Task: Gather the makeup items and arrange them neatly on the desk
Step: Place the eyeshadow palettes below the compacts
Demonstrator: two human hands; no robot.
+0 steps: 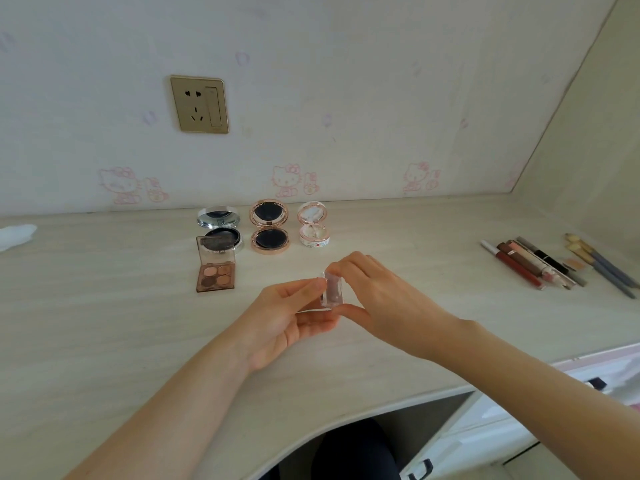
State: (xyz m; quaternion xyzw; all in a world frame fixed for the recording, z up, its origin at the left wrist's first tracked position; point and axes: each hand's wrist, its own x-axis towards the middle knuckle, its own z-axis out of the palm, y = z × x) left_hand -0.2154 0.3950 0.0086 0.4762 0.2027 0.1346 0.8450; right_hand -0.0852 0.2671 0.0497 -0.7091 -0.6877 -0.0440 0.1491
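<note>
Both hands hold a small clear plastic makeup case point(333, 289) just above the middle of the pale desk point(104, 327). My left hand point(291, 320) supports it from below and the left; my right hand point(370, 296) pinches its raised lid from the right. Behind them, near the wall, stand three open round compacts: a silver compact point(220, 230), a rose-gold compact point(269, 226) and a small white compact point(313, 228). An open brown eyeshadow palette point(215, 268) lies in front of the silver one. Several lip pencils and brushes point(554, 263) lie at the right.
A white tissue point(15, 235) lies at the desk's far left edge. A gold wall socket point(199, 105) is above the desk. The desk's front edge curves inward over my legs, with white drawers point(485, 434) at the lower right.
</note>
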